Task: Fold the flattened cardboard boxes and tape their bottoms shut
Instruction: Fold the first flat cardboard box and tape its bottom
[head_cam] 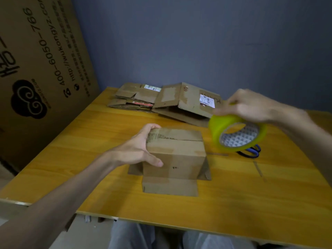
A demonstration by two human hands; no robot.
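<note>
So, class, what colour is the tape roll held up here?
Yellow-green tape roll, with a pale patterned core; head view.

A single wide-angle camera worn on the person's head looks forward and steeply down over the yellow wooden tabletop (pixel 107 177). It sits close, both forearms entering from the lower corners. It faces a grey-blue wall (pixel 197 42) beyond the far edge; straight lines bow toward the frame's edges.
</note>
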